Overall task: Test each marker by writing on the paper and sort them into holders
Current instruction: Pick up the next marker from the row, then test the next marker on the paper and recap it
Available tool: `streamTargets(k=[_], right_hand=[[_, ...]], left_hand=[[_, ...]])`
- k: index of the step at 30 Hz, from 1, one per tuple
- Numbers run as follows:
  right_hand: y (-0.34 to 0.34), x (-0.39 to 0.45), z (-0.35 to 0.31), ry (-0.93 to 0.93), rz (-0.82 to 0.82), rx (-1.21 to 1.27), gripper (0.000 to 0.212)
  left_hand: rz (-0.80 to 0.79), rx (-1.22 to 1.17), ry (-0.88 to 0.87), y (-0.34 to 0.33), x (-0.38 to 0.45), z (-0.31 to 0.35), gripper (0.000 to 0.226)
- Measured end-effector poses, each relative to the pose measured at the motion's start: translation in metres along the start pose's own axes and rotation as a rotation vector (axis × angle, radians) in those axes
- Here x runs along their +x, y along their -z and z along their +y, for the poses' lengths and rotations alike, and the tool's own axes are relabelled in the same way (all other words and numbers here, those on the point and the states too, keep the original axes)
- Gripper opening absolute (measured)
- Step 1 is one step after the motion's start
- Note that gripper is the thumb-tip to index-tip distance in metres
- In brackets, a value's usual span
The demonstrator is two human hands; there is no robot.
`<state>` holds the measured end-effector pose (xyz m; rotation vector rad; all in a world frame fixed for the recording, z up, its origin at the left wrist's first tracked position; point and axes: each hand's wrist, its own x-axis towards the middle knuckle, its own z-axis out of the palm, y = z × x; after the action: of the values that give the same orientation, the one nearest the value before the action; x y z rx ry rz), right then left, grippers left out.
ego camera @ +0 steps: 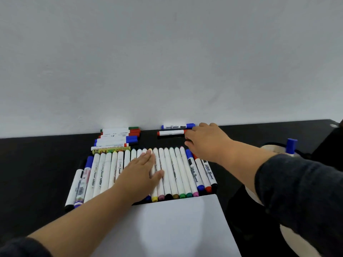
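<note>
Right hand [206, 140] reaches past the marker row [141, 171], fingers curled at the red-capped marker [171, 133] by the wall (whether that grip has closed, I cannot tell). Left hand [142, 175] lies flat, fingers straight, across the row's middle. White paper [172, 225] sits just nearer than the row on the black worktop [33, 164].

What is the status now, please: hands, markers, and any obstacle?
Left hand flat on marker row. Right hand reaching red-capped marker by wall; grip unclear. Paper blank. Nothing in the way.
</note>
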<state>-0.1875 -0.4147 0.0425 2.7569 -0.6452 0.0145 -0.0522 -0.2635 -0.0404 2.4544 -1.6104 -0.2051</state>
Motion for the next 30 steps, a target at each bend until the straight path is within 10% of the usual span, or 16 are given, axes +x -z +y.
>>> streamTargets(k=[30], right_hand=[[-0.030,0.062,-0.020,-0.086,-0.038,0.145,0.033]], left_hand=[[-0.058,0.044,-0.031,0.000,-0.003,-0.006,0.066]])
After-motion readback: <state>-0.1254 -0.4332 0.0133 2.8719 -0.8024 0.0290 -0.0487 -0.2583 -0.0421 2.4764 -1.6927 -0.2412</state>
